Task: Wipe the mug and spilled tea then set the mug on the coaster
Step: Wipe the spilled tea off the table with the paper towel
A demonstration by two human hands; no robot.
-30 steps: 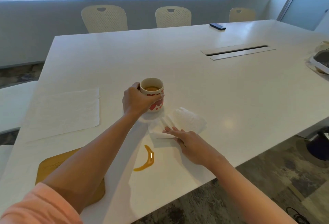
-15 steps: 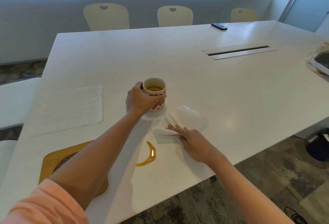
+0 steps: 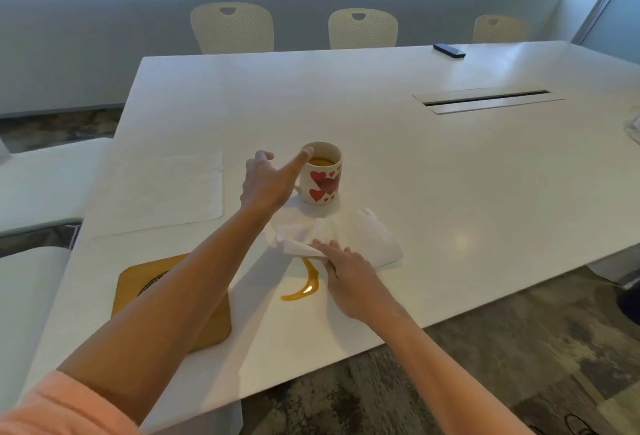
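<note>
While the coaster (image 3: 207,327) sits nearest, at the worktop's (image 3: 433,175) front left edge and half covered by the left forearm, the curved streak of spilled tea (image 3: 304,282) lies just beyond it to the right. Long axis of the streak runs roughly near-to-far, bowed toward the right. Right hand (image 3: 346,275) rests immediately right of the streak, fingers (image 3: 325,249) pressed together, flat on a corner of the paper towel (image 3: 353,237); towel edge touches the streak's far end. Judgement: right hand is the nearer one for the wipe, and a pull leftward and toward the body would carry the towel along the streak. Farther out, the left hand (image 3: 266,182) is at the left side of the mug (image 3: 322,175), fingers spread apart, one fingertip at the rim, not clamped. Mug stands upright, tea inside, well apart from the coaster. A second flat napkin (image 3: 162,195) lies left of it.
</note>
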